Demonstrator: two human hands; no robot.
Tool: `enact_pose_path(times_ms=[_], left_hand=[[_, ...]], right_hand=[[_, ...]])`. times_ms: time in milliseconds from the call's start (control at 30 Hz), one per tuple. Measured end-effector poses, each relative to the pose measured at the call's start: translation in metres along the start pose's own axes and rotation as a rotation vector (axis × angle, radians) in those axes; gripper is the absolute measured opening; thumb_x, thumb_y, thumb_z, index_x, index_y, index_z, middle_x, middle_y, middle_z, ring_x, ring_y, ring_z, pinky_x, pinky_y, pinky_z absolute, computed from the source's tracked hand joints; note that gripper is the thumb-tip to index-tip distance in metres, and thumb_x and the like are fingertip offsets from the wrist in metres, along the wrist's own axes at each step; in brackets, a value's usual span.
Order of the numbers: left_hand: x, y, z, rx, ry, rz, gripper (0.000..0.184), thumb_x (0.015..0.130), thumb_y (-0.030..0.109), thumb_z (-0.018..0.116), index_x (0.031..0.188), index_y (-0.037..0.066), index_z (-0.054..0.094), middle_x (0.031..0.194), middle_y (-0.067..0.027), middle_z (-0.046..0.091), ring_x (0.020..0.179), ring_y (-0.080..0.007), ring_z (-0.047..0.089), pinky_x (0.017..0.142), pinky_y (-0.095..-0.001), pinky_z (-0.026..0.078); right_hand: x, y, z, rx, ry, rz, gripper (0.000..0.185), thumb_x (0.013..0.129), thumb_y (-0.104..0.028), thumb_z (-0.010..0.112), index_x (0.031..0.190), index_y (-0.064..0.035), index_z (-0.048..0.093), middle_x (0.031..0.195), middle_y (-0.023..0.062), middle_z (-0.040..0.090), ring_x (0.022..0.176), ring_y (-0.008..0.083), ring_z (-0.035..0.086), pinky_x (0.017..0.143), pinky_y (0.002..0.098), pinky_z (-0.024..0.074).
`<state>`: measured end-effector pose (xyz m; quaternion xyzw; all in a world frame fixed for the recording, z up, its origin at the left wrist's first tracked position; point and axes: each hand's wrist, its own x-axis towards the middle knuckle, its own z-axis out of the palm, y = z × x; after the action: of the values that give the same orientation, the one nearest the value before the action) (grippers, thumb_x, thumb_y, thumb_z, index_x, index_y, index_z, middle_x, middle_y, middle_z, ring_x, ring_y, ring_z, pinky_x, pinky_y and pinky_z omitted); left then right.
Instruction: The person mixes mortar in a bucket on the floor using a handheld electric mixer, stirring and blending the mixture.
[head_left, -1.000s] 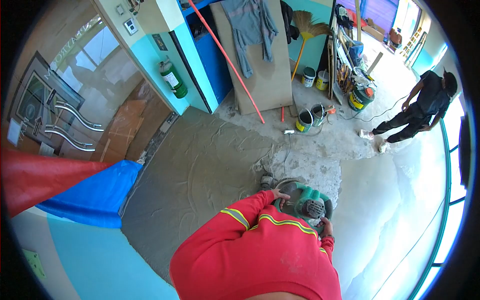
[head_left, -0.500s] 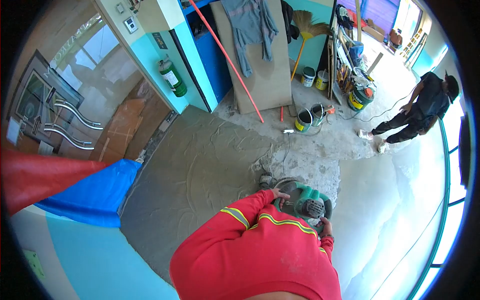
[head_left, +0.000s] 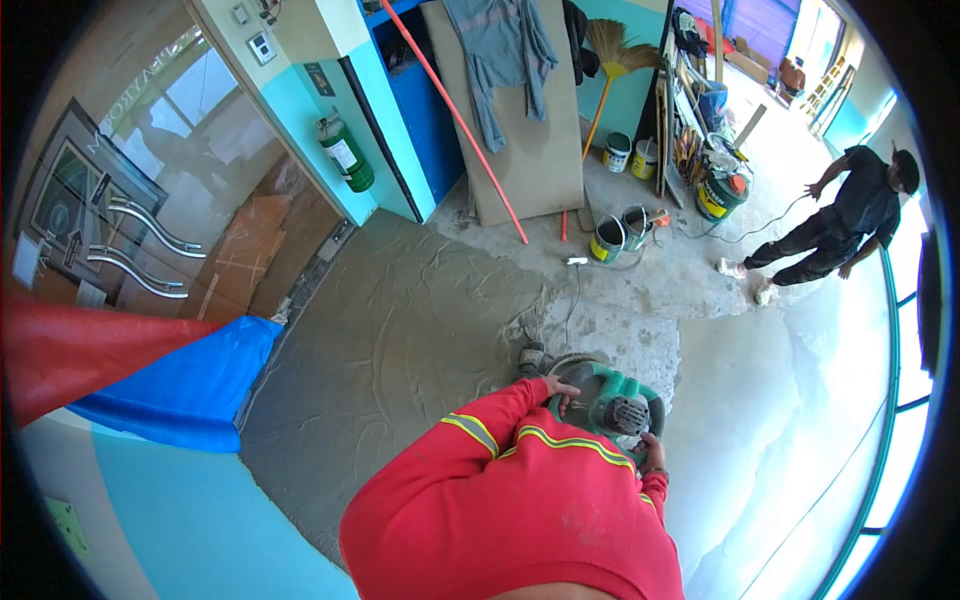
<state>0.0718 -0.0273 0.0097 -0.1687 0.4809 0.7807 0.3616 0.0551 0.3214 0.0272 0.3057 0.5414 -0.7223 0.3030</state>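
Observation:
A green power tool [head_left: 625, 400] with a dark vented motor cap is at the lower middle, above the bare rough concrete. My left hand [head_left: 562, 391] is closed on its left side, and my right hand [head_left: 652, 453] grips its lower right side. Both arms are in red sleeves with reflective bands. A dark shoe [head_left: 532, 360] shows just left of the tool. Wet-looking grey mortar [head_left: 400, 340] with ridges spreads to the left, and a smoother pale surface [head_left: 740, 420] lies to the right. The tool's underside is hidden.
A co-worker [head_left: 850, 215] in dark clothes stands at the right. Buckets [head_left: 607, 240], a cable [head_left: 573, 310] and a larger tub [head_left: 721, 196] are on the floor ahead. A red pole [head_left: 460, 120] leans by a board. A blue sheet [head_left: 190, 390] hangs at the left.
The co-worker's arms have moved outward from the body, and one hand now holds out toward the left. The tool and both my hands look nearly still.

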Motion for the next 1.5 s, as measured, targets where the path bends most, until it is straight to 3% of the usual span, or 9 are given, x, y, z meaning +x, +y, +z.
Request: enact_pose_path(times_ms=[600, 800, 900, 1000, 1067, 1100, 1200, 1333, 1500], left_hand=[[0.013, -0.015, -0.014, 0.197, -0.011, 0.165, 0.038, 0.074, 0.037, 0.068, 0.070, 0.000, 0.062, 0.058, -0.0119, 0.062, 0.055, -0.0250, 0.062, 0.063, -0.0342, 0.051], [0.017, -0.018, -0.020, 0.075, -0.104, 0.041, 0.037, 0.075, 0.038, 0.067, 0.068, 0.002, 0.063, 0.059, -0.0114, 0.062, 0.055, -0.0243, 0.062, 0.069, -0.0320, 0.050], [0.015, -0.018, -0.017, -0.008, -0.084, 0.039, 0.029, 0.078, 0.031, 0.067, 0.077, 0.002, 0.062, 0.063, -0.0133, 0.061, 0.055, -0.0263, 0.061, 0.061, -0.0362, 0.052], [0.010, -0.010, -0.009, 0.293, 0.081, 0.159, 0.040, 0.077, 0.036, 0.067, 0.088, -0.002, 0.064, 0.067, -0.0126, 0.063, 0.069, -0.0238, 0.063, 0.074, -0.0367, 0.051], [0.036, -0.040, -0.020, 0.153, -0.013, 0.114, 0.059, 0.076, 0.040, 0.067, 0.117, 0.000, 0.054, 0.091, -0.0146, 0.065, 0.081, -0.0229, 0.062, 0.086, -0.0362, 0.046], [0.045, -0.054, -0.023, 0.138, 0.061, 0.142, 0.070, 0.073, 0.044, 0.069, 0.126, 0.003, 0.049, 0.100, -0.0155, 0.064, 0.086, -0.0243, 0.062, 0.091, -0.0354, 0.044], [0.101, -0.095, -0.060, 0.404, 0.215, 0.071, 0.064, 0.062, 0.044, 0.078, 0.108, 0.003, 0.059, 0.078, -0.0152, 0.066, 0.072, -0.0251, 0.064, 0.077, -0.0373, 0.050], [0.054, -0.060, -0.022, -0.041, 0.104, 0.093, 0.036, 0.069, 0.027, 0.076, 0.090, 0.003, 0.059, 0.064, -0.0130, 0.060, 0.053, -0.0274, 0.060, 0.055, -0.0409, 0.053], [0.025, -0.041, -0.011, -0.106, 0.086, 0.108, 0.028, 0.071, 0.022, 0.075, 0.080, 0.001, 0.058, 0.060, -0.0119, 0.058, 0.047, -0.0267, 0.058, 0.048, -0.0429, 0.052]], right_hand=[[0.020, 0.010, -0.015, -0.073, 0.018, -0.031, 0.015, 0.077, -0.015, 0.059, 0.067, -0.0106, 0.049, 0.054, 0.0018, 0.046, 0.045, 0.0165, 0.047, 0.046, 0.0294, 0.0436], [0.031, 0.017, -0.024, -0.061, -0.007, -0.005, 0.015, 0.079, -0.015, 0.060, 0.068, -0.0116, 0.050, 0.055, 0.0012, 0.046, 0.047, 0.0157, 0.047, 0.048, 0.0302, 0.0433], [0.008, 0.004, -0.010, -0.088, 0.064, 0.000, 0.017, 0.074, -0.019, 0.065, 0.065, -0.0107, 0.054, 0.056, 0.0012, 0.048, 0.046, 0.0150, 0.048, 0.046, 0.0312, 0.0413], [0.016, 0.014, -0.021, -0.136, 0.098, -0.007, 0.017, 0.076, -0.023, 0.063, 0.067, -0.0109, 0.054, 0.057, 0.0005, 0.048, 0.048, 0.0149, 0.049, 0.048, 0.0310, 0.0424], [0.051, 0.041, -0.062, -0.144, -0.140, -0.082, 0.017, 0.080, -0.027, 0.056, 0.079, -0.0099, 0.057, 0.067, 0.0005, 0.053, 0.058, 0.0151, 0.052, 0.055, 0.0313, 0.0452], [-0.003, 0.009, 0.004, 0.016, -0.039, 0.041, 0.017, 0.082, -0.027, 0.053, 0.085, -0.0106, 0.059, 0.071, 0.0008, 0.054, 0.060, 0.0150, 0.051, 0.056, 0.0310, 0.0437], [0.038, 0.026, -0.044, 0.044, -0.192, 0.034, 0.014, 0.079, -0.023, 0.057, 0.072, -0.0109, 0.054, 0.062, 0.0011, 0.051, 0.056, 0.0156, 0.049, 0.058, 0.0319, 0.0452], [0.011, 0.009, -0.018, -0.047, -0.038, 0.049, 0.019, 0.076, -0.021, 0.059, 0.064, -0.0118, 0.047, 0.056, -0.0005, 0.043, 0.051, 0.0138, 0.043, 0.052, 0.0311, 0.0407], [0.016, 0.005, -0.014, -0.016, -0.044, 0.027, 0.019, 0.076, -0.018, 0.058, 0.064, -0.0111, 0.045, 0.057, -0.0004, 0.042, 0.050, 0.0139, 0.043, 0.052, 0.0313, 0.0410]])
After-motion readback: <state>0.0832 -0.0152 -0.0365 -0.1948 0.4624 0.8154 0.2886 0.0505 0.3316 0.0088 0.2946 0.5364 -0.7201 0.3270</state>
